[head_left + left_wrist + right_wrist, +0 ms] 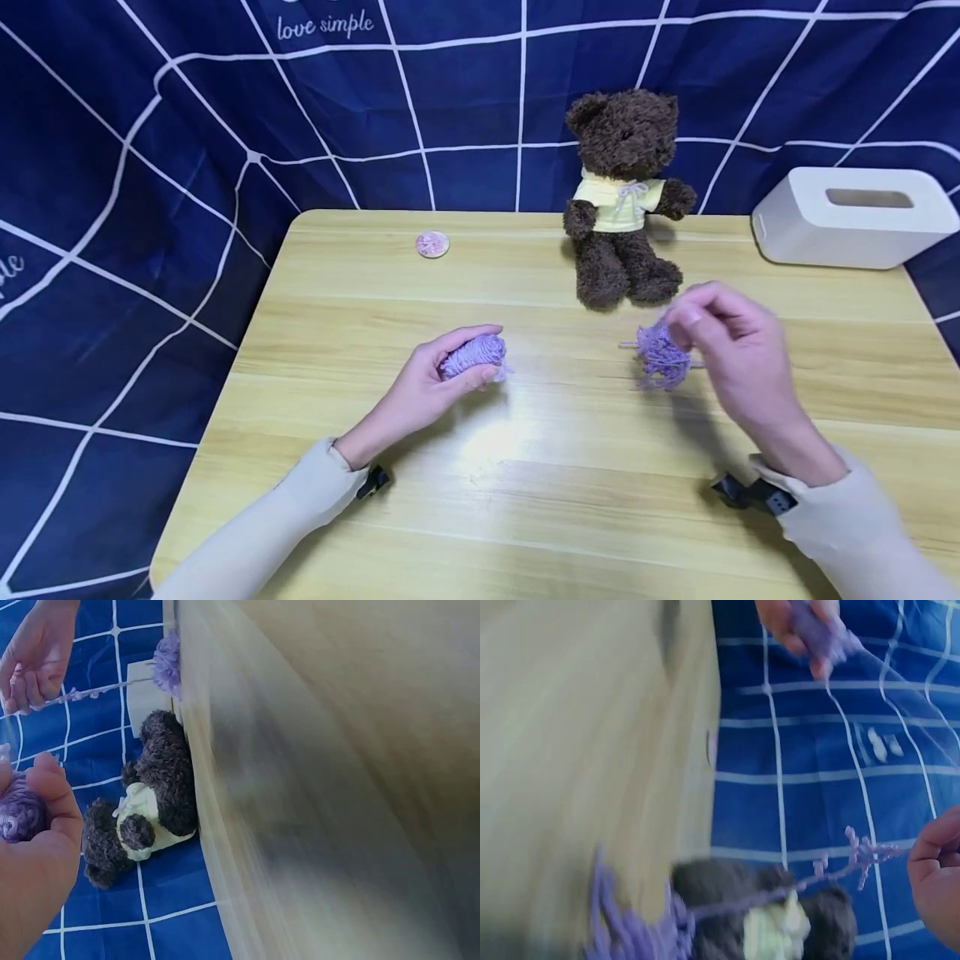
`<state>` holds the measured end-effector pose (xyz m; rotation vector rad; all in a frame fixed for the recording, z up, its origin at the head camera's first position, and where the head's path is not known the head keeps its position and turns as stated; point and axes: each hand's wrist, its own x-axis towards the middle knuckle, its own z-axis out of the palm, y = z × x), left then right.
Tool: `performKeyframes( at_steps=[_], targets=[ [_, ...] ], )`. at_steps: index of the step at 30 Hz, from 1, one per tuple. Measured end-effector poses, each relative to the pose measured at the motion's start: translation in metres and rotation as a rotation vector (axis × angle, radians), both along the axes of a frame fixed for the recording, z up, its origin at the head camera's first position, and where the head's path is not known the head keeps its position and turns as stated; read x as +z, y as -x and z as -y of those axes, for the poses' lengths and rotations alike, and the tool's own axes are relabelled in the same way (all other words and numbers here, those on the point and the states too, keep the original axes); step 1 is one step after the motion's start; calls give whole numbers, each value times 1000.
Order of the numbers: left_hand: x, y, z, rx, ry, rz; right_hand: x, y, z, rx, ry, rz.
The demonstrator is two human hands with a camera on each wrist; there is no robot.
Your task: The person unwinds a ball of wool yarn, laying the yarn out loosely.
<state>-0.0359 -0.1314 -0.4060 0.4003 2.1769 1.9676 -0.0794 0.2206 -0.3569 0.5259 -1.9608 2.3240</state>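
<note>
My left hand grips a wound bundle of lilac yarn, thumb on the near side and fingers along the far side, above the left-middle of the table. Off to the right, my right hand is raised with its fingers curled and pinches a yarn strand. In the right wrist view that strand runs down, with small tufts along it, to a loose tangled heap of lilac yarn. Another thin length stretches from the wound bundle toward the right hand. In the head view the right hand partly overlaps the heap.
Behind the loose yarn sits a brown teddy bear in a pale yellow top. A white tissue box stands at the back right of the wooden table. Toward the back left lies a round pink badge. Blue checked cloth hangs behind.
</note>
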Motion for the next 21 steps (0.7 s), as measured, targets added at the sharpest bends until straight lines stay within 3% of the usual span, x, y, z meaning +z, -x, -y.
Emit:
performKeyframes(
  at_steps=[6,12,16,21],
  targets=[
    [-2,-1,3,-7,18,-28,-2,18,-32,-136,487,52],
    [-2,-1,8,-1,26,-44,-3,35,-72,-355,647,53],
    [-3,-1,10,12,11,-42,-10,46,-102,-449,753,96],
    [-3,-1,12,45,10,-50,-22,58,-135,-557,970,150]
  ],
)
